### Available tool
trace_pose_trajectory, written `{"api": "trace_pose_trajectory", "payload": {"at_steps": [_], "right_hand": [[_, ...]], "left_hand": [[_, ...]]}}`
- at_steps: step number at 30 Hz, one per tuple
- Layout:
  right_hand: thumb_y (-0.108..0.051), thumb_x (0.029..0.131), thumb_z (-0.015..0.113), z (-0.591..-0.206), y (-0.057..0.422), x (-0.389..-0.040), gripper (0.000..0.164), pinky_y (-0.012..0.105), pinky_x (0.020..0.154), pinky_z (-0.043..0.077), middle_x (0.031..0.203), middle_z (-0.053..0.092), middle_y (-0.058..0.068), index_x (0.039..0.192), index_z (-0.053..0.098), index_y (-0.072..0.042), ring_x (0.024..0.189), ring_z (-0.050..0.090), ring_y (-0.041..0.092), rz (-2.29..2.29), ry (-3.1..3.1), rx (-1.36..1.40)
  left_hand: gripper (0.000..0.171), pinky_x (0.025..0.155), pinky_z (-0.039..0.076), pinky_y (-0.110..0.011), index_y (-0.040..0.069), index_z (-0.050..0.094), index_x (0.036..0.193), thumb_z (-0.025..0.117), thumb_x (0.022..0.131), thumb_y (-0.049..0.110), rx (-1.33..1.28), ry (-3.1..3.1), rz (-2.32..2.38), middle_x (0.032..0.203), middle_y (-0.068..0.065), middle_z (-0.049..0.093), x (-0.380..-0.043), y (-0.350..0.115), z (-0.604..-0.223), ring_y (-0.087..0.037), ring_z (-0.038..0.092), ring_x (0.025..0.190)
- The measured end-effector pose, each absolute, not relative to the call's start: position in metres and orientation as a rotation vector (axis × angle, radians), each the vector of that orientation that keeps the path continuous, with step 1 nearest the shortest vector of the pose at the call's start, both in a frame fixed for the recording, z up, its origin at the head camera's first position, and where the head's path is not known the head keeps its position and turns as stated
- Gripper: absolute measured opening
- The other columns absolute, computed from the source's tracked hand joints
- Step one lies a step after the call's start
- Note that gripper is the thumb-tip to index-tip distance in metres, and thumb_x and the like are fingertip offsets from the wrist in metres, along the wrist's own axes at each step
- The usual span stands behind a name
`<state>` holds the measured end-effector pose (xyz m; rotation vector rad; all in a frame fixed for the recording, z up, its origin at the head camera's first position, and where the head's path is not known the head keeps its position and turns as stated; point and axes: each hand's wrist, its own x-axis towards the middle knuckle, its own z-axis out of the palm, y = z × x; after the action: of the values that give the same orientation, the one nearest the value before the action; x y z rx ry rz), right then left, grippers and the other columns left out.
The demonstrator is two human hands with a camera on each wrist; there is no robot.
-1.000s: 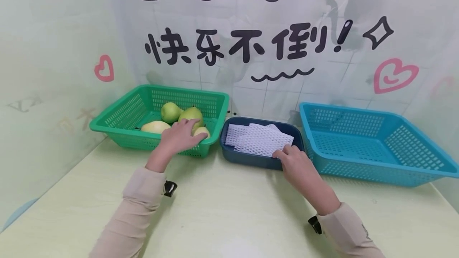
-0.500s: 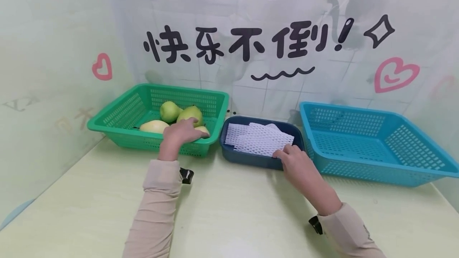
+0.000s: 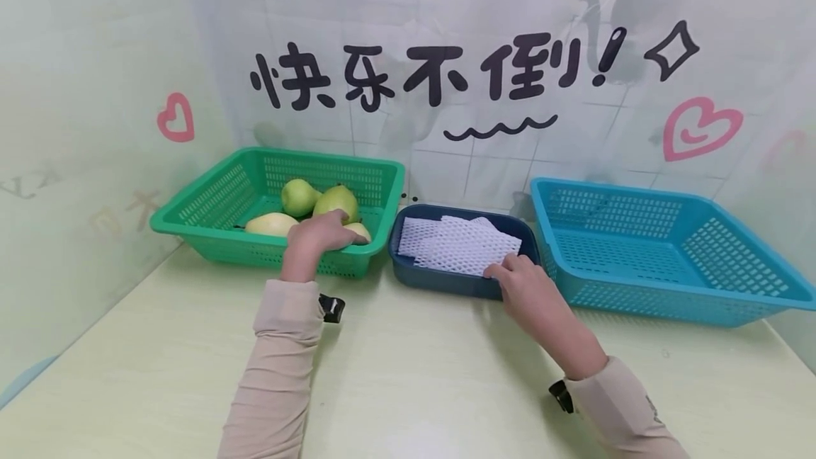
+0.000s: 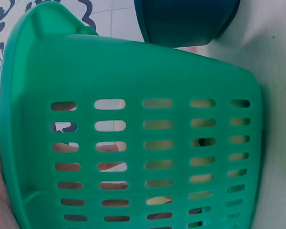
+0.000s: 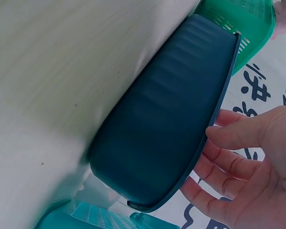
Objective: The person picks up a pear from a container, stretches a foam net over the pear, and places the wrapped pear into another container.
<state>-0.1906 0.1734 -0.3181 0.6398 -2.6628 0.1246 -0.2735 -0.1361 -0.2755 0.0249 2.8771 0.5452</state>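
In the head view, several green and yellow pears (image 3: 336,202) lie in a green slotted basket (image 3: 219,236) at the left. My left hand (image 3: 316,234) reaches over its front wall and grips a pale yellow pear (image 3: 359,231) by the right corner; most of that pear is hidden. In the left wrist view the basket wall hides most of the hand. White foam net sleeves (image 3: 465,246) lie flat in a small dark blue tray (image 3: 440,282) at the centre. My right hand (image 3: 532,296) holds this tray's front rim, thumb outside and fingers over the inner side, close to the sleeves.
A large blue slotted basket (image 3: 644,261) stands to the right of the tray, with its bottom showing. All three containers line up along the back of the pale table (image 3: 408,374), before a wall sheet (image 3: 382,133) with black lettering.
My left hand has moved slightly right and lower onto the pear at the corner, and its forearm has swung to the right. My right hand stays at the tray rim.
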Motion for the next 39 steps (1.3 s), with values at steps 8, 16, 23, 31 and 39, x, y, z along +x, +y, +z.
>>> {"api": "trace_pose_trajectory", "payload": {"at_steps": [8,16,23,31,39], "right_hand": [[0.008,0.078,0.065,-0.319,0.174,-0.192,0.022,0.031,0.061,0.048,0.078,0.059,0.008,0.093,0.069,-0.007,0.072,0.054,0.023,0.123,-2.652,0.651],[0.009,0.077,0.065,-0.3199,0.1748,-0.1915,0.023,0.03,0.062,0.048,0.079,0.06,0.008,0.093,0.07,-0.007,0.072,0.054,0.023,0.127,-2.666,0.648],[0.009,0.077,0.066,-0.3191,0.1744,-0.1921,0.023,0.03,0.061,0.047,0.078,0.059,0.009,0.093,0.07,-0.006,0.071,0.054,0.022,0.121,-2.648,0.664],[0.008,0.077,0.066,-0.3174,0.1739,-0.191,0.023,0.029,0.062,0.047,0.079,0.06,0.008,0.094,0.07,-0.007,0.071,0.053,0.021,0.133,-2.674,0.652],[0.009,0.077,0.066,-0.3178,0.1739,-0.1915,0.023,0.029,0.062,0.048,0.079,0.06,0.008,0.094,0.07,-0.006,0.071,0.054,0.022,0.135,-2.666,0.659]], "left_hand": [[0.07,0.099,0.03,-0.059,0.017,0.032,0.145,0.053,0.087,0.051,0.023,2.867,0.531,0.147,-0.012,0.037,-0.2736,-0.1355,-0.2741,-0.039,0.04,0.127],[0.067,0.098,0.031,-0.058,0.018,0.037,0.143,0.054,0.086,0.05,0.022,2.879,0.543,0.145,-0.01,0.04,-0.2734,-0.1338,-0.274,-0.038,0.041,0.126],[0.068,0.097,0.033,-0.055,0.014,0.041,0.14,0.056,0.084,0.052,-0.025,2.892,0.565,0.141,-0.01,0.044,-0.2715,-0.1338,-0.2733,-0.036,0.045,0.122],[0.071,0.097,0.034,-0.055,0.012,0.039,0.14,0.055,0.084,0.053,-0.005,2.88,0.548,0.141,-0.012,0.044,-0.2706,-0.1344,-0.2717,-0.036,0.046,0.121],[0.06,0.093,0.036,-0.053,0.01,0.042,0.128,0.056,0.084,0.049,0.042,2.899,0.577,0.127,-0.012,0.053,-0.2712,-0.1357,-0.2731,-0.033,0.052,0.11]]}}
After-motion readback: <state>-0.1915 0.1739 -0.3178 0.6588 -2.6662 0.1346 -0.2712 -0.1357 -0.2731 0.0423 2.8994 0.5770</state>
